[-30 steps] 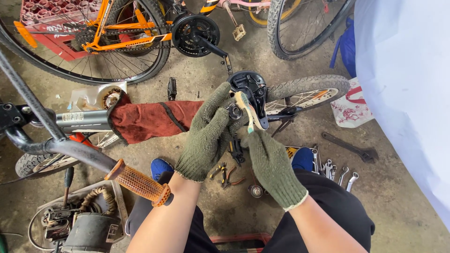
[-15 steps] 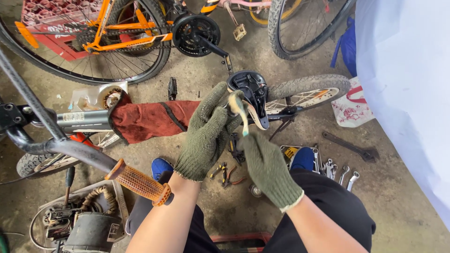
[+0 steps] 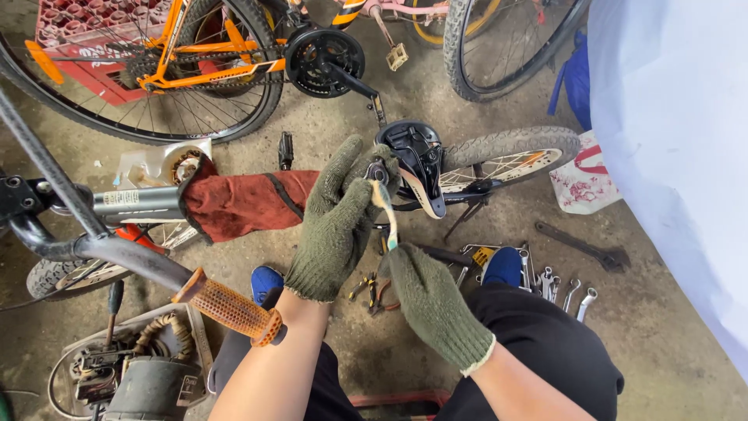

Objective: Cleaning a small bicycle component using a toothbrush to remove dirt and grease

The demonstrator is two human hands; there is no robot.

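Both my hands wear dark green knit gloves. My left hand (image 3: 336, 222) reaches forward, and its fingertips pinch a small round metal part (image 3: 379, 171) right beside the underside of a black bicycle saddle (image 3: 419, 160). A thin pale strip (image 3: 387, 214) runs down from that part to my right hand (image 3: 432, 300), which grips its lower end close to my lap. The saddle sits tilted on a small bicycle, in front of its grey-tyred wheel (image 3: 510, 152).
A red cloth (image 3: 241, 204) wraps a grey frame tube on the left; a handlebar with an orange grip (image 3: 230, 309) crosses my left forearm. Pliers (image 3: 370, 290) and several wrenches (image 3: 557, 284) lie on the concrete floor. An orange bicycle (image 3: 179, 62) stands behind.
My right hand has dropped lower and nearer to me, drawing the pale strip down from beside the saddle. My left hand has stayed at the saddle.
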